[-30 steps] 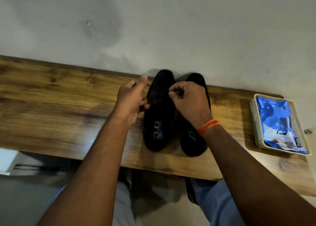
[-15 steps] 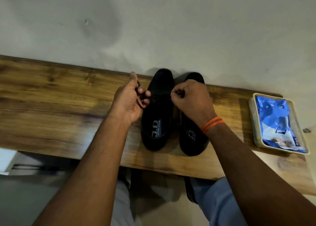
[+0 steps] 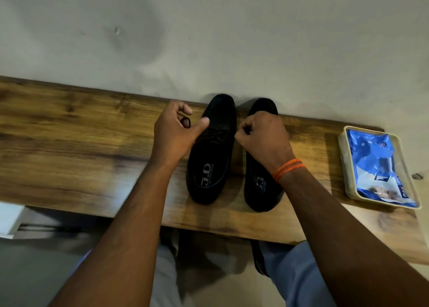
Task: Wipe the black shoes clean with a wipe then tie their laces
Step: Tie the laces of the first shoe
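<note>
Two black shoes stand side by side on the wooden shelf (image 3: 81, 144), toes against the wall. The left shoe (image 3: 210, 167) shows its laces (image 3: 217, 133) drawn across the tongue. My left hand (image 3: 174, 132) is just left of that shoe, with a dark loop of lace (image 3: 185, 122) curled between its fingers and thumb. My right hand (image 3: 262, 137) lies over the right shoe (image 3: 261, 190), fingers pinched shut on the other lace end, which is barely visible. An orange band circles that wrist.
A cream tray (image 3: 343, 158) holding a blue wipes packet (image 3: 380, 165) sits at the shelf's right end. The plain wall rises directly behind the shoes. My knees in light trousers (image 3: 299, 276) are below the shelf's front edge.
Both hands have drawn apart sideways from over the left shoe, pulling the lace ends outward. The left hand moved further left, with a loop now showing in its fingers.
</note>
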